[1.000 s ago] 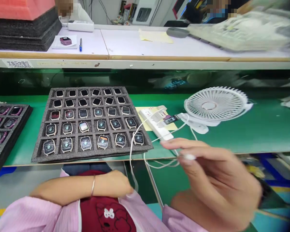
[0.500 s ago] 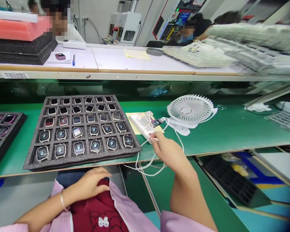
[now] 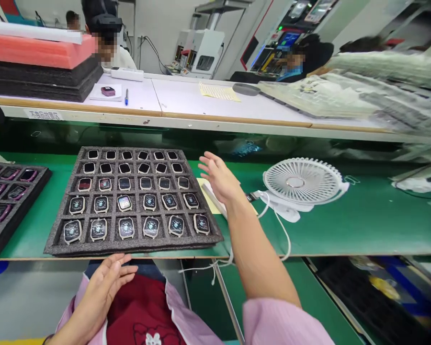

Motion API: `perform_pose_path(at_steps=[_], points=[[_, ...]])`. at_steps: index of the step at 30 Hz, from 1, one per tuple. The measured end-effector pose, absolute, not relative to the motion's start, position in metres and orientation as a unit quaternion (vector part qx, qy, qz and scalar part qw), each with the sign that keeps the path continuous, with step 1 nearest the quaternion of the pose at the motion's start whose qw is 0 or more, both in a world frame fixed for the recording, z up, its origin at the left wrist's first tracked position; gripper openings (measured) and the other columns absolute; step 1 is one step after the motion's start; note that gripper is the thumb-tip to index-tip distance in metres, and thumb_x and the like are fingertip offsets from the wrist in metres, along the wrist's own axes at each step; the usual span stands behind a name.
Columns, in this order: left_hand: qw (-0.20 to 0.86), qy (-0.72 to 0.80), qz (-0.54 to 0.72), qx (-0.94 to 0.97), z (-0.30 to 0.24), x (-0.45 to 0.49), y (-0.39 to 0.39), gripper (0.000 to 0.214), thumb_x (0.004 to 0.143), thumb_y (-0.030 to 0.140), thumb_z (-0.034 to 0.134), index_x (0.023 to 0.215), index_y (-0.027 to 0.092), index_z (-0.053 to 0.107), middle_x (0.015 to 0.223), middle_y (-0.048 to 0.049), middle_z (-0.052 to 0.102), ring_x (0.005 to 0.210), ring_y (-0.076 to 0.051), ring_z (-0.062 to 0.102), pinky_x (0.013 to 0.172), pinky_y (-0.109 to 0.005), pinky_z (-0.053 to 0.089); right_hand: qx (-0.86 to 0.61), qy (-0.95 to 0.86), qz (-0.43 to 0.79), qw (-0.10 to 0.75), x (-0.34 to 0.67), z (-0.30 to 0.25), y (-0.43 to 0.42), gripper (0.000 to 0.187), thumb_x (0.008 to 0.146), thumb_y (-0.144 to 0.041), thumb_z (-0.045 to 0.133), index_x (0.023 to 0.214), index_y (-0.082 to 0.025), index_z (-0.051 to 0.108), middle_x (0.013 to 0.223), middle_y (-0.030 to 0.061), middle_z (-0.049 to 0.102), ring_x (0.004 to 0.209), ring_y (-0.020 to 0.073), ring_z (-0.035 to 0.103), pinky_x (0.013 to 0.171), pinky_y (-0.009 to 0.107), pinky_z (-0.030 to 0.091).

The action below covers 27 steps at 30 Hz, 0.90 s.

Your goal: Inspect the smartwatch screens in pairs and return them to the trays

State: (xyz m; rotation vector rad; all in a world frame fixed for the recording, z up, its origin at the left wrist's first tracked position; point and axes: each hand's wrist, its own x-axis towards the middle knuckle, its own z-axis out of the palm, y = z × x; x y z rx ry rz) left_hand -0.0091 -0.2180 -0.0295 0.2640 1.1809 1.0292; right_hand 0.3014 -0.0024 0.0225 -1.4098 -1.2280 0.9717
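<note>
My right hand [image 3: 219, 177] hovers open, fingers spread, over the white power strip [image 3: 212, 199] at the right edge of the grey foam tray [image 3: 131, 244]. The tray holds several smartwatches [image 3: 150, 201] in square pockets; the near rows have lit screens, the far rows are dark. A white cable [image 3: 280, 230] trails from the strip over the bench edge. My left hand [image 3: 106, 282] lies open, fingers apart, in my lap just below the tray's front edge and holds nothing.
A white desk fan [image 3: 301, 182] lies on the green bench to the right. A second tray of watches [image 3: 7, 191] sits at far left. On the raised white shelf: foam sheets [image 3: 39, 72], a pink watch [image 3: 108, 91], a pen [image 3: 126, 97]. Other people sit beyond.
My right hand let go of the white cable and rose from the power strip's near end to above it, fingers now spread. My left hand opened and slid left in my lap.
</note>
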Motion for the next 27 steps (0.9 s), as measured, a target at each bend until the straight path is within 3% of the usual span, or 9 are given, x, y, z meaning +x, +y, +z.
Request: perform_pose_path(at_steps=[2,3,6,9,13,15,20,24,27], points=[[0.716,0.519,0.460,0.081,-0.024,-0.011,-0.214,0.062,0.049,0.054,0.094,0.092,0.016,0.071,0.115,-0.0145,0.073,0.102,-0.031,0.071,0.101,-0.045,0.051,-0.626,-0.381,0.470,0.492,0.288,0.017,0.059,0.038,0.104,-0.042,0.038,0.139,-0.033,0.049,0.146,0.0054,0.058,0.128,0.0170,0.059,0.105,0.038,0.047],[0.726,0.510,0.457,0.062,-0.021,-0.013,-0.211,0.059,0.048,0.050,0.096,0.087,0.015,0.071,0.111,-0.0152,0.074,0.104,-0.032,0.071,0.102,-0.044,0.051,-0.634,-0.366,0.486,0.477,0.281,0.014,0.082,0.040,0.104,-0.044,0.035,0.137,-0.029,0.051,0.139,0.0098,0.063,0.119,0.0193,0.065,0.098,0.039,0.052],[0.763,0.472,0.441,0.023,-0.016,-0.020,-0.203,0.048,0.053,0.043,0.095,0.079,0.011,0.071,0.101,-0.0187,0.075,0.104,-0.034,0.071,0.102,-0.042,0.051,-0.635,-0.374,0.513,0.441,0.262,0.005,0.117,0.047,0.104,-0.047,0.030,0.117,-0.016,0.064,0.103,0.0158,0.076,0.091,0.0240,0.073,0.079,0.037,0.058],[0.797,0.448,0.404,0.024,-0.016,-0.029,-0.189,0.043,0.064,0.046,0.088,0.076,0.009,0.070,0.095,-0.0203,0.075,0.098,-0.032,0.073,0.097,-0.039,0.052,-0.646,-0.382,0.517,0.411,0.256,-0.006,0.129,0.045,0.099,-0.050,0.042,0.091,-0.015,0.068,0.068,0.0113,0.071,0.069,0.0251,0.070,0.065,0.034,0.057],[0.793,0.467,0.383,0.075,-0.013,-0.054,-0.157,0.052,0.071,0.061,0.075,0.075,0.010,0.066,0.093,-0.0198,0.072,0.094,-0.029,0.071,0.090,-0.037,0.052,-0.678,-0.372,0.498,0.392,0.263,-0.011,0.137,0.036,0.094,-0.046,0.051,0.069,-0.022,0.059,0.047,0.0037,0.057,0.052,0.0227,0.061,0.052,0.032,0.052],[0.781,0.484,0.377,0.118,-0.009,-0.073,-0.136,0.058,0.073,0.067,0.069,0.080,0.009,0.066,0.097,-0.0201,0.071,0.099,-0.030,0.070,0.092,-0.038,0.050,-0.696,-0.362,0.481,0.392,0.273,-0.007,0.135,0.033,0.093,-0.041,0.050,0.064,-0.024,0.053,0.045,0.0016,0.053,0.047,0.0208,0.056,0.049,0.030,0.048],[0.743,0.507,0.402,0.170,0.001,-0.116,-0.095,0.074,0.085,0.070,0.048,0.113,0.003,0.062,0.116,-0.0257,0.065,0.121,-0.035,0.059,0.099,-0.047,0.048,-0.720,-0.360,0.432,0.407,0.300,0.003,0.089,0.025,0.091,-0.033,0.047,0.068,-0.025,0.048,0.053,-0.0011,0.053,0.048,0.0170,0.049,0.046,0.026,0.044],[0.683,0.525,0.483,0.159,0.001,-0.138,-0.098,0.072,0.094,0.055,0.042,0.147,0.007,0.037,0.139,-0.0245,0.056,0.141,-0.031,0.043,0.106,-0.054,0.045,-0.717,-0.381,0.403,0.422,0.302,-0.009,-0.008,0.019,0.087,-0.041,0.054,0.075,-0.026,0.052,0.067,-0.0003,0.056,0.060,0.0190,0.055,0.051,0.028,0.050],[0.649,0.534,0.523,0.144,-0.002,-0.154,-0.124,0.068,0.096,0.055,0.039,0.150,0.014,0.037,0.146,-0.0171,0.055,0.142,-0.029,0.043,0.110,-0.049,0.045,-0.640,-0.478,0.450,0.399,0.289,-0.030,-0.102,0.028,0.087,-0.055,0.053,0.080,-0.028,0.056,0.080,0.0040,0.063,0.075,0.0254,0.064,0.063,0.040,0.060]])
